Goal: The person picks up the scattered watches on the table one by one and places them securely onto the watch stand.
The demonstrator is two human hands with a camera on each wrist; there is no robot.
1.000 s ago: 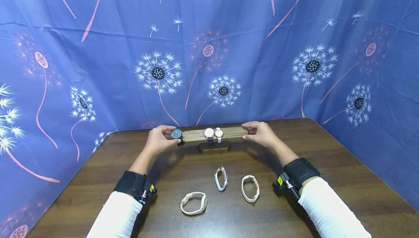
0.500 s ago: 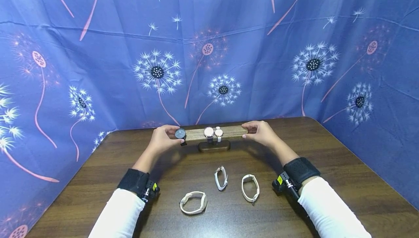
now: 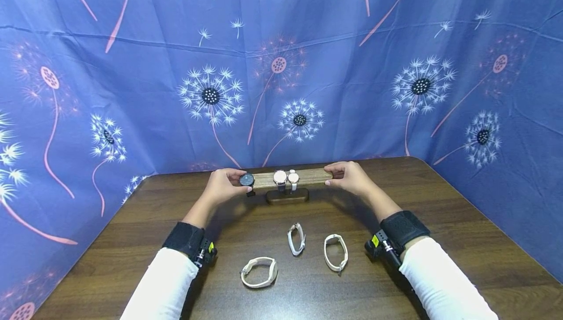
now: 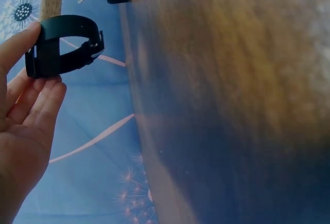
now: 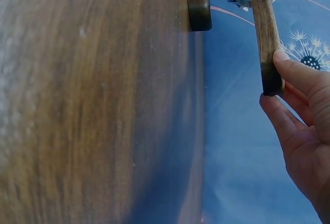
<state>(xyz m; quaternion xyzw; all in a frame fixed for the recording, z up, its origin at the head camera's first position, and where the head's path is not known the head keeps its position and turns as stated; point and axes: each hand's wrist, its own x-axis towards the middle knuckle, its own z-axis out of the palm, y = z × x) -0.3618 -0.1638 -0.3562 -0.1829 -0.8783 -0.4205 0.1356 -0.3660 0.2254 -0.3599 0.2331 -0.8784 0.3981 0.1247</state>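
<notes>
1. Stand: a long, straight bar of light-brown, visibly grained wood, its right end block-shaped and dark, is raised above a rounded dark base near the far edge of the tabletop.
2. Left hand: fingers grasping a black watch, thumb on the near side. Its dial is round and dark; its smooth, buckled band forms a closed loop over the bar's left end and hangs below it.
3. Right hand: fingers pinching the squared right end of the bar, thumb on one face.
4. Mid-bar, above the base: a dark-strapped watch with a round pale dial and, just beside it on its right, a white-strapped watch, its dial smaller and also round.
5. Between the stand and the near side of the tabletop, three loose loops: a narrow white band, dial not discernible; to its right, an oval cream-white loop; nearest me and farthest left, a wider cream watch, its case facing right.
6. Tabletop: dark brown, streaked wood grain, with a glossy sheen toward the near side; the far corners are rounded.
7. Wearer: black fabric cuffs on both wrists, smooth white sleeves behind them.
8. Backdrop: blue, creased cloth printed with dandelion heads, hanging beyond the far edge.
</notes>
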